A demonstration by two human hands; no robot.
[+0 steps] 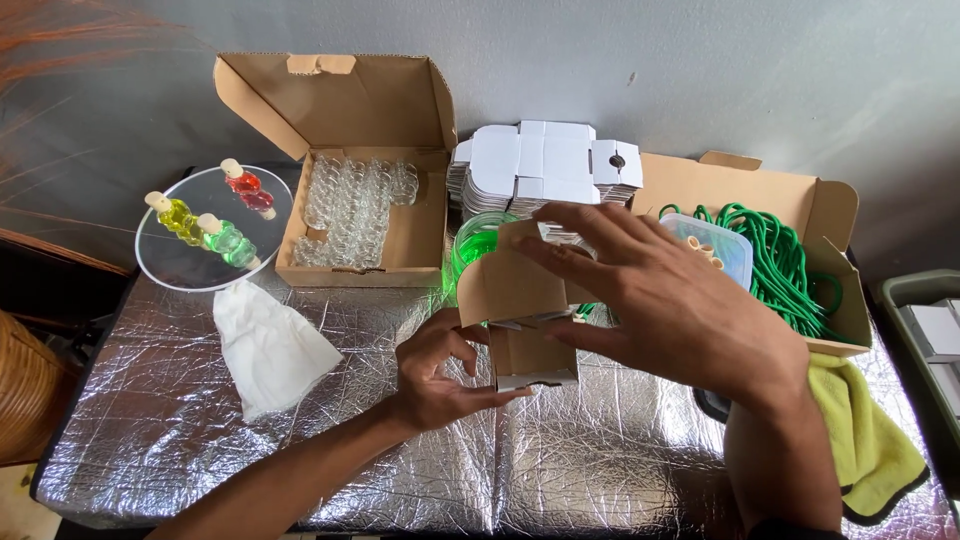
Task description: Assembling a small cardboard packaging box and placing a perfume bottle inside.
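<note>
Brown small carton (520, 300), crinkled silver table cover (200, 420), green cord (780, 255), yellow cloth (870, 440)

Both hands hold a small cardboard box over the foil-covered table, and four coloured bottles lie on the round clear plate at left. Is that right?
Not quite: the head view shows three bottles, red, yellow and green, on the plate, not four. The rest holds: the left hand and right hand hold the small cardboard box over the foil-covered table.
</note>
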